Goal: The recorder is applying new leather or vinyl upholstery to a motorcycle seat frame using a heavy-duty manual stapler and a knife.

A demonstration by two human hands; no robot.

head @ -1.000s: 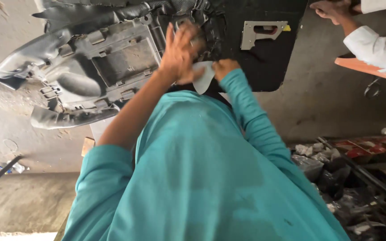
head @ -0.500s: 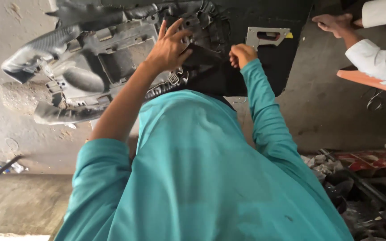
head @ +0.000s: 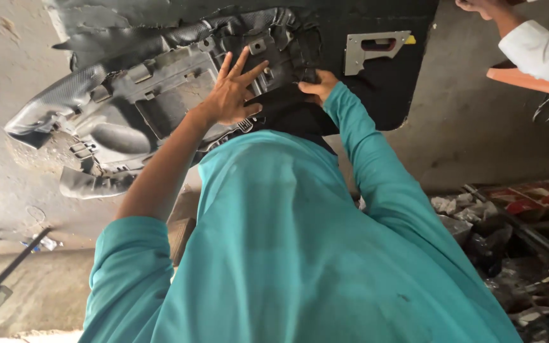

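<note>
A grey moulded plastic trim panel (head: 128, 114) lies inside-up on the concrete floor, with black lining (head: 376, 95) spread along its far side. My left hand (head: 233, 92) rests on the panel's middle, fingers spread, holding nothing; its forearm is bare. My right hand (head: 318, 86), in a teal sleeve, is curled over the edge of the black lining next to the panel's ribbed section. My teal shirt fills the lower view and hides the panel's near edge.
A metal staple gun (head: 376, 51) lies on the black lining to the right of my right hand. Another person's hand and white sleeve (head: 535, 47) reach in at top right over an orange board (head: 528, 82). Scrap and debris (head: 516, 216) are piled at right.
My left hand has opened and spread its fingers on the panel. My right hand has moved up onto the black lining's edge. The white piece seen by my hands a second ago is gone.
</note>
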